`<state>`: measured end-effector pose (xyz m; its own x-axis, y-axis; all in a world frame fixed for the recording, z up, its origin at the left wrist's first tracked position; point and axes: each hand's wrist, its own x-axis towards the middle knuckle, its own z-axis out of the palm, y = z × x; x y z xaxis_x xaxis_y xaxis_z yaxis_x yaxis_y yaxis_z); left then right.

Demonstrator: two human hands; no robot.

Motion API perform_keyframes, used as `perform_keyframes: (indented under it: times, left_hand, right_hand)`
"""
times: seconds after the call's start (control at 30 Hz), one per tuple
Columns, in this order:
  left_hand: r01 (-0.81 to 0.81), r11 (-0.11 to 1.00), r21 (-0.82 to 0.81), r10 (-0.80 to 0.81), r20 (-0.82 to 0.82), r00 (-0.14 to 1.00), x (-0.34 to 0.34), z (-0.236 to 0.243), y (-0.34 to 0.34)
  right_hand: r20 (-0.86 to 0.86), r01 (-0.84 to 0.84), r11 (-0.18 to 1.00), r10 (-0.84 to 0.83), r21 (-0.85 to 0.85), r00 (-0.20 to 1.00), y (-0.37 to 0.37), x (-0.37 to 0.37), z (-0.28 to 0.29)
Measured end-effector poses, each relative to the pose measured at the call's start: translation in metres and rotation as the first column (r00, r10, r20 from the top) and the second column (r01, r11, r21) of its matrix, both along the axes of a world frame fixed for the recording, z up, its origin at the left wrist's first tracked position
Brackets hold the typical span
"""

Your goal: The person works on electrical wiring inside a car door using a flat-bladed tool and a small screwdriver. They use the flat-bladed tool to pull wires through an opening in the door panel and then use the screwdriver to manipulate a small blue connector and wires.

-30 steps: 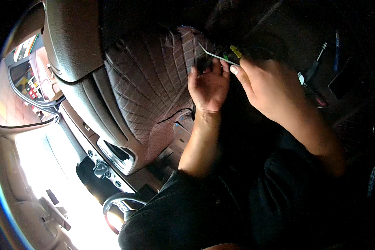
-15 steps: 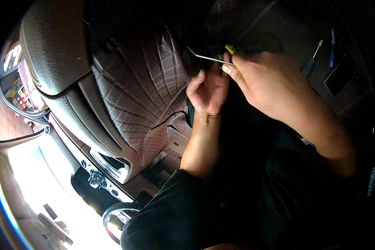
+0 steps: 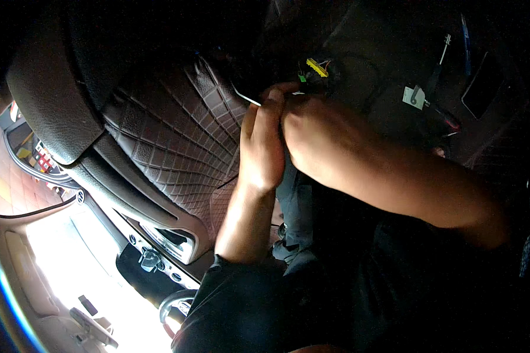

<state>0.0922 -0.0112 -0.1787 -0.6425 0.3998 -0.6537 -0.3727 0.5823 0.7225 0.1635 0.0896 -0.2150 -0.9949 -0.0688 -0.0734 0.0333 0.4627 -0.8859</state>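
Close together in the upper middle, my two hands partly overlap. My left hand (image 3: 262, 144) is closed around a thin metal rod with a bent tip (image 3: 248, 97), which sticks out on its left side. My right hand (image 3: 303, 120) is closed against the left one, in line with the rod; its fingertips are hidden, and so is the rod's other end. Just beyond the hands lie a yellow connector (image 3: 318, 67) with thin wires and a small green piece (image 3: 302, 78). To their left is a quilted dark seat cover (image 3: 171, 132).
On the dark surface at upper right lie a metal-shafted tool (image 3: 444, 50), a blue strip-like thing (image 3: 466, 41), a flat dark rectangle (image 3: 480, 88), a pale card (image 3: 414, 97) and a red-and-black handle (image 3: 450, 120). A seat back (image 3: 47, 112) and steering wheel (image 3: 174, 303) stand left.
Both hands have moved left and slightly nearer and come together. My left hand, previously open beside the rod, has closed on it. The yellow connector is now uncovered.
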Motion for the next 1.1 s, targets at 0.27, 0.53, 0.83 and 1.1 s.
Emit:
perform_keyframes:
  times: [0.27, 0.53, 0.83, 1.1]
  left_hand:
    - [0.126, 0.978, -0.168, -0.155, -0.171, 0.973, -0.016, -0.002, -0.013]
    - [0.097, 0.966, -0.239, -0.161, -0.264, 0.951, -0.005, 0.004, -0.004]
    - [0.321, 0.776, -0.543, -0.545, -0.319, 0.776, -0.028, 0.02, -0.021]
    - [0.29, 0.822, -0.491, -0.44, -0.222, 0.87, -0.059, 0.021, -0.014]
  right_hand:
    - [0.39, 0.296, 0.398, 0.18, -0.868, 0.903, -0.008, 0.019, -0.028]
    - [0.323, 0.596, -0.182, 0.7, -0.782, 0.637, 0.002, 0.023, -0.018]
    - [0.303, 0.582, -0.293, 0.631, -0.759, 0.714, -0.033, 0.014, 0.007]
    - [0.418, 0.591, -0.411, 0.438, -0.694, 0.796, -0.085, -0.009, 0.02]
